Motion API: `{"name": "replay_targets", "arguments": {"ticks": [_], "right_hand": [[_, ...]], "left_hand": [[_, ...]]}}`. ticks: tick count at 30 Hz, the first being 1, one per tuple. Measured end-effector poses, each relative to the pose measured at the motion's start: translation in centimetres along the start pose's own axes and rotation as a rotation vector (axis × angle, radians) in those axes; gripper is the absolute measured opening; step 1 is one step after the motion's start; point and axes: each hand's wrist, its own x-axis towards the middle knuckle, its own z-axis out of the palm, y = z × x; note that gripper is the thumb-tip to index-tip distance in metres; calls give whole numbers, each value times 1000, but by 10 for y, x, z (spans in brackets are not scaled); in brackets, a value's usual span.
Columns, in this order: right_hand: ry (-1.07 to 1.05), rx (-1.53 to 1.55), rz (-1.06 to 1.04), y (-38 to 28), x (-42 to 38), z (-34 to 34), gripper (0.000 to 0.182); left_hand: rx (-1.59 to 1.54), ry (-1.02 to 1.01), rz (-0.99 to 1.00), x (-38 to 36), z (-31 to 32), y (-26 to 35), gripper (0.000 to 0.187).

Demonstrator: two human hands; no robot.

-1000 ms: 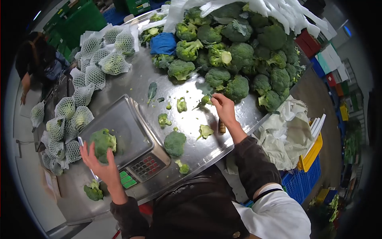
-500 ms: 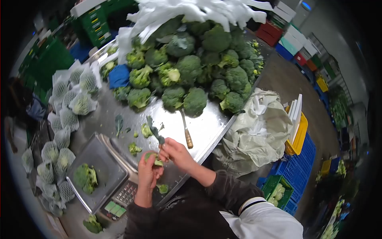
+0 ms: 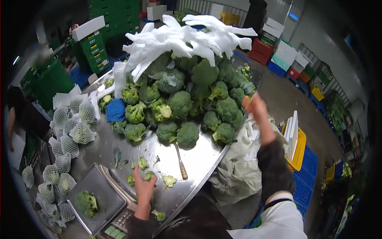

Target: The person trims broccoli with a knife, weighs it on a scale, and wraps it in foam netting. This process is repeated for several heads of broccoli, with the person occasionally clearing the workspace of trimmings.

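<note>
My left hand (image 3: 145, 189) is over the steel table (image 3: 207, 159) with thumb and fingers spread. A small broccoli floret (image 3: 149, 176) shows in the gap between them. Just right of it lies a pale-cut broccoli piece (image 3: 169, 181), and more trimmings (image 3: 142, 162) are scattered nearby. My right hand (image 3: 258, 110) reaches far forward, past the table's right edge and above a large whitish sack (image 3: 238, 159). Its fingers are blurred and drawn together, with a thin greenish bit at their tips that I cannot make out. A wooden-handled knife (image 3: 181, 165) lies between the hands.
Broccoli heads (image 3: 179, 104) are piled at the back under white foam nets (image 3: 175, 40). Netted heads (image 3: 63, 163) line the left side. A scale (image 3: 95, 199) carries one broccoli head (image 3: 86, 204). A blue cloth (image 3: 115, 110) rests by the pile. Yellow (image 3: 296, 153) and blue crates (image 3: 306, 179) stand right.
My right hand has swung from beside my left hand out to the far right with my arm extended. My left hand has opened, and a cut broccoli piece now lies on the table. The view has tilted up.
</note>
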Motion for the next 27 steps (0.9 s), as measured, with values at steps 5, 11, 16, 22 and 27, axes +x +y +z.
{"name": "replay_targets", "arguments": {"ticks": [5, 11, 16, 22, 27], "right_hand": [[415, -996, -459, -58, 78, 5, 71], [464, -168, -705, -132, 133, 81, 90], [592, -677, -1037, -178, 106, 117, 20], [-296, -805, -1724, -109, -108, 224, 22], [-1086, -626, -1107, -27, -210, 251, 31]], "left_hand": [[-144, -28, -105, -10, -13, 0, 66], [-173, -23, -318, -40, -43, 7, 46], [-257, -10, -270, -49, -49, 16, 40], [314, 106, 513, -60, -36, 84, 54], [784, 261, 913, -55, -42, 126, 48]]}}
